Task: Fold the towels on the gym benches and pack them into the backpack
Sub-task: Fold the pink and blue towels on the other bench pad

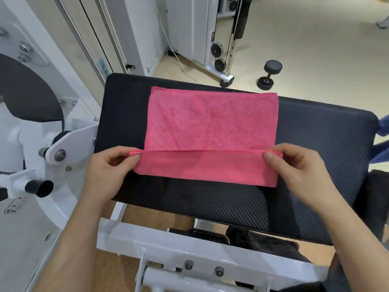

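Observation:
A pink towel point(212, 121) lies flat on the black padded gym bench point(315, 144). Its near edge is lifted and turned over into a fold. My left hand point(109, 167) pinches the left end of that raised fold line. My right hand point(294, 165) pinches the right end, thumb on top. The fold stretches taut between both hands, and the flap below it hangs toward me. No backpack is in view.
A white machine frame point(189, 245) runs under the bench near me, with a pivot arm and black peg point(40, 187) at left. A black dumbbell point(269, 74) lies on the beige floor beyond, beside a cable machine point(221, 57). Blue fabric point(383, 127) shows at the right edge.

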A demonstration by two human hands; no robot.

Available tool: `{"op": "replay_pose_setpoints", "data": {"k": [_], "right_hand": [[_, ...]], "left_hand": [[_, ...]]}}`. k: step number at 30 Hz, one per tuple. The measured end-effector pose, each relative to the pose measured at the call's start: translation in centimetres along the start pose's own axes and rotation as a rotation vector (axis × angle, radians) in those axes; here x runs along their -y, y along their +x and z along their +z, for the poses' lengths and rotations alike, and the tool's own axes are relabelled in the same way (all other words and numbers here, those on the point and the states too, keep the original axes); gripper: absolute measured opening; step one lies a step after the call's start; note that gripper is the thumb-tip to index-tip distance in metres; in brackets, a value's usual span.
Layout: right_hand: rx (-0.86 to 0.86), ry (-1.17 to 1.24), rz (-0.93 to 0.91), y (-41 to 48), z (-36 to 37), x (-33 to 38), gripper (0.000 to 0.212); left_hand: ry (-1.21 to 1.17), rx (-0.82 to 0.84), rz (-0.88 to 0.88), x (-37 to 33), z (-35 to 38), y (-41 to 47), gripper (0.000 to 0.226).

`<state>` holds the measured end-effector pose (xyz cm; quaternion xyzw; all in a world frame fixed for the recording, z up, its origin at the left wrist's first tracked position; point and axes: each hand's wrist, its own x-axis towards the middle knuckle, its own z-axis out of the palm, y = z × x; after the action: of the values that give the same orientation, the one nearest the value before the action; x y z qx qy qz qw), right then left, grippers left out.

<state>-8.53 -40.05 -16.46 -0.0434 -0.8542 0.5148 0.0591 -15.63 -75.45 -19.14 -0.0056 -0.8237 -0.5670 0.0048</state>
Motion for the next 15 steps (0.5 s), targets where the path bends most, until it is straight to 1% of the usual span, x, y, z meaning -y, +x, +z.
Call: {"op": "replay_pose_setpoints", "data": {"k": [1,3,6,7,10,15], "right_hand": [[-0.067,-0.023,-0.011,1.4,0.3,0.2,0.009],[-0.179,-0.113,-0.042,4.1,0.7,0.5,0.011],[-0.289,-0.217,-0.066,7.5,0.9,1.0,0.011],[-0.311,-0.253,-0.069,8.3,0.8,1.1,0.012],[-0.338,-0.362,-0.082,10.0,0.6,1.1,0.019],[-0.349,-0.51,-0.087,11.1,0.9,0.9,0.026]], "left_hand": [[-0.012,-0.038,-0.003,-0.5,0.8,1.3,0.033],[-0.005,-0.1,0.009,-1.0,2.5,3.8,0.027],[0.067,-0.21,0.04,-1.7,4.3,7.3,0.015],[0.115,-0.244,0.058,-2.0,4.7,8.2,0.012],[0.289,-0.301,0.113,-3.3,5.4,9.5,0.019],[0.477,-0.328,0.141,-4.1,5.6,10.6,0.024]]}}
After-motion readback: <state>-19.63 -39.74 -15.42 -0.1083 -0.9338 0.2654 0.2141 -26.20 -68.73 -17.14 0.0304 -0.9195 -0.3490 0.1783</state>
